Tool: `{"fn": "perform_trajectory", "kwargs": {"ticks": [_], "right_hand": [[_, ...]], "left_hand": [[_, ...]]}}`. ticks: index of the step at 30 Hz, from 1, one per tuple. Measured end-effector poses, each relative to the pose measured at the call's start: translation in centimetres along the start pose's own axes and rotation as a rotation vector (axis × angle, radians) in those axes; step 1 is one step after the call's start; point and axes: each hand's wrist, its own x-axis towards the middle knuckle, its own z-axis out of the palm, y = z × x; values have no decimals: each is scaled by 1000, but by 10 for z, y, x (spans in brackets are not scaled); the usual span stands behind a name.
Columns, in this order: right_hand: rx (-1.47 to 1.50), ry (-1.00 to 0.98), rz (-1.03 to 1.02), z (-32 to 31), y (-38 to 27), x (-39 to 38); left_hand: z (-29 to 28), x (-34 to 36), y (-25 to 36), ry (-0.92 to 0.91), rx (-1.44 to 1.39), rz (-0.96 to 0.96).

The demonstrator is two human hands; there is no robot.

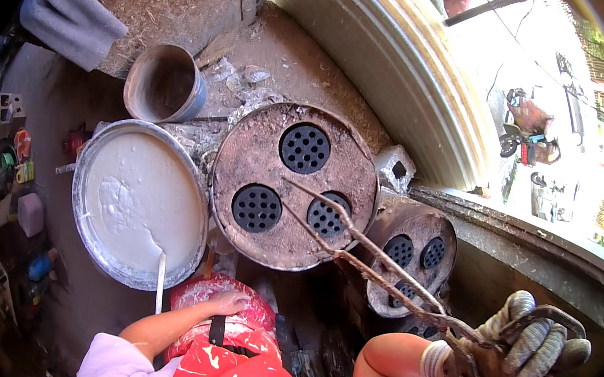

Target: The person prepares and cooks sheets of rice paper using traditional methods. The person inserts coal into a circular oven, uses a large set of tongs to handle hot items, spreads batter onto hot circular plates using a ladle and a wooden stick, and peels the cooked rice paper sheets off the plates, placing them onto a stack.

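My right hand (pixel 513 350), in a dirty striped work glove, grips the handles of long rusty tongs (pixel 410 277). The two prongs lie apart and reach left over a round stove (pixel 281 208) with a crusted top. Three black honeycomb coal briquettes (pixel 305 148) sit in its holes, and one prong crosses in front of the right-hand one. My left hand (pixel 229 302) is bare and rests flat on the red, white-splashed apron (pixel 194 306) at my lap, holding nothing. Left of the stove is a wide pan of thick white batter (pixel 147 194) with a pale stick (pixel 160 284) in it.
A smaller stove (pixel 379 292) with several briquettes stands at the right. Behind the pan is an empty metal bucket (pixel 166 84), with a grey cloth (pixel 73 17) at upper left. A curved corrugated sheet (pixel 388 65) and a hollow block (pixel 395 167) border the back right.
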Motion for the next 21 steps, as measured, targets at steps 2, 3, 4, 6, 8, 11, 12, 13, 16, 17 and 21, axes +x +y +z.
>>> {"fn": "perform_trajectory", "kwargs": {"ticks": [2, 3, 4, 6, 8, 11, 12, 13, 16, 17, 21], "right_hand": [[-34, 31, -3, -6, 8, 5], [-41, 42, -1, -8, 12, 9], [-50, 48, 0, -11, 14, 14], [-59, 64, -2, -17, 22, 23], [-71, 83, 2, -25, 28, 30], [-91, 88, -2, -32, 35, 37], [-96, 89, -2, -34, 37, 37], [-94, 88, 0, -35, 40, 38], [-101, 86, 7, -38, 46, 40], [-107, 86, 9, -39, 47, 42], [-114, 89, 20, -42, 53, 46]], "left_hand": [[-30, -17, 23, -44, -147, -77], [-33, -20, 17, -27, -132, -85], [-31, -26, 7, -4, -119, -93], [-28, -34, -2, -9, -93, -192], [-37, -34, 18, -57, 16, -238], [-29, -30, 21, -53, -60, -188], [-26, -29, 16, -71, -68, -178], [-26, -28, 17, -67, -91, -184], [-28, -28, 22, -61, -130, -211], [-30, -28, 25, -63, -126, -229], [-20, -27, 11, -55, -81, -199]]}}
